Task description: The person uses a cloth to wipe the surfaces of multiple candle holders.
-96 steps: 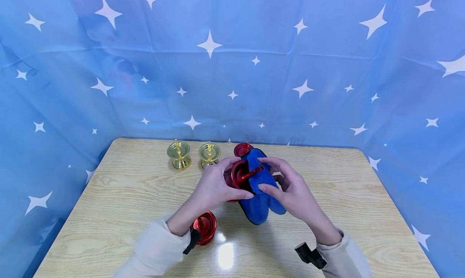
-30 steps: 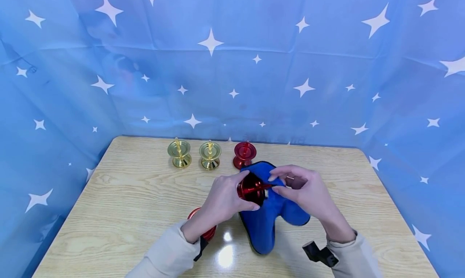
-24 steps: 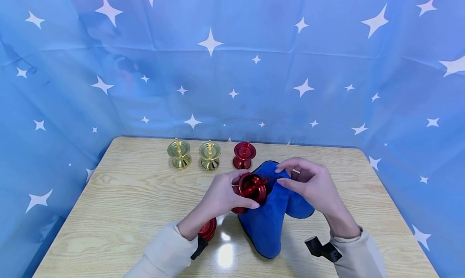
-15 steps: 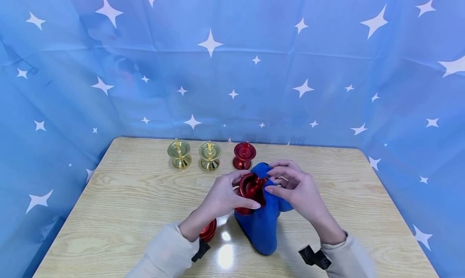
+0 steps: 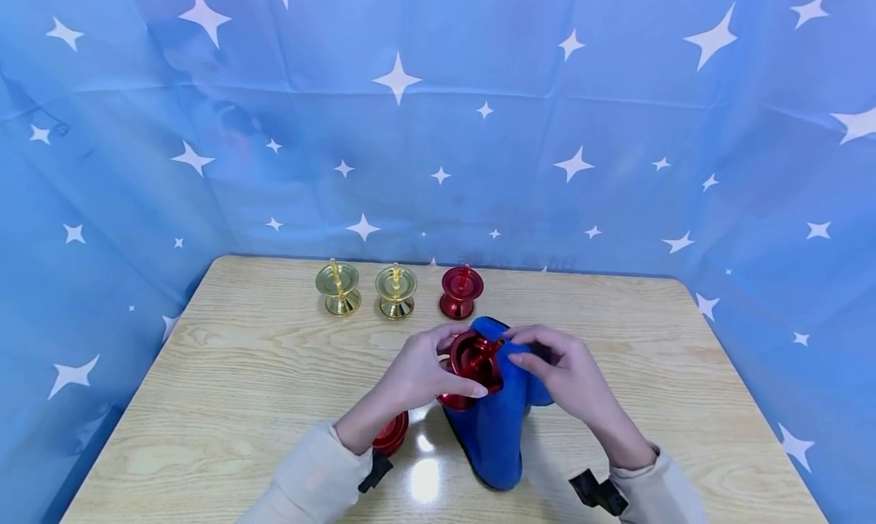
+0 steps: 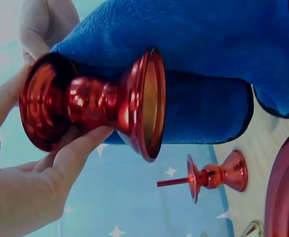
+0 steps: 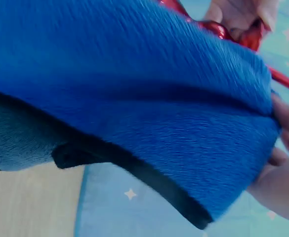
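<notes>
My left hand (image 5: 417, 372) grips a shiny red metal candle holder (image 6: 92, 101), tilted on its side, its flared base and plate both showing in the left wrist view. A thin red spike (image 7: 282, 78) sticks out from the plate, visible in the right wrist view. The fluffy blue cloth (image 5: 503, 440) with black edging hangs beside the candle holder and lies against it. My right hand (image 5: 564, 372) pinches the cloth close to the spike's tip. Part of the candle holder is hidden by the cloth and my left fingers.
Along the back of the wooden table (image 5: 239, 372) stand two gold candle holders (image 5: 395, 290) and another red candle holder (image 5: 461, 288). One more red piece (image 5: 391, 434) sits partly hidden beneath my left wrist. A blue star-patterned curtain (image 5: 438, 128) rises behind the table.
The held candle holder and cloth have come nearer to me, uncovering the red candle holder at the back. My right hand has shifted right, then back left, with the cloth along the spike.
</notes>
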The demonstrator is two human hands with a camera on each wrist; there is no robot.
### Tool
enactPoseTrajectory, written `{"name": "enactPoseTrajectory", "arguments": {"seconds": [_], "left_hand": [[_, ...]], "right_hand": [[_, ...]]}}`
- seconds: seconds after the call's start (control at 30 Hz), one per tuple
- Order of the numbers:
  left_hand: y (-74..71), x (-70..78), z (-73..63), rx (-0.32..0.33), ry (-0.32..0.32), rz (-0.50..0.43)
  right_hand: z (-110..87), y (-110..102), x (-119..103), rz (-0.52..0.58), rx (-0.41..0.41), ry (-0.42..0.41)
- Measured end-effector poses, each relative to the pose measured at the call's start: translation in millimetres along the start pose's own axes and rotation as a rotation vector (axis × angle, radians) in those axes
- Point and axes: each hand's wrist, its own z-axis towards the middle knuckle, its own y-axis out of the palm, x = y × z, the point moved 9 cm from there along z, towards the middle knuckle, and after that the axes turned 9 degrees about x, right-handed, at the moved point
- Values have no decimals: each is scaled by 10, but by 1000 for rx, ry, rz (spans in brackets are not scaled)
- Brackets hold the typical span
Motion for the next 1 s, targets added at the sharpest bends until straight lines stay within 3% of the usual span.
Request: {"name": "enactPoseTrajectory", "arguments": {"seconds": [0.13, 0.2, 0.27, 0.47, 0.57, 0.7, 0.8, 1.0], "left_hand": [[-6, 43, 0, -28, 2, 4], [-14, 69, -1, -27, 7, 15], [-24, 93, -2, -17, 15, 30], [-77, 87, -5, 22, 18, 50], [-90, 90, -4, 16, 28, 68], [-57, 97, -7, -13, 38, 104], [-30, 91, -8, -25, 44, 126], [9, 81, -2, -27, 96, 193]], "right_hand": [[76, -166, -81, 24, 131, 15], [102, -166, -144, 54, 132, -5], [107, -100, -179, 82, 70, -24], [34, 133, -146, 174, -270, -32], [2, 170, -152, 189, -381, -82], [-26, 203, -141, 175, -445, -138], [-38, 247, -107, 188, -457, -133], [-37, 336, -31, 239, -403, -75]]}}
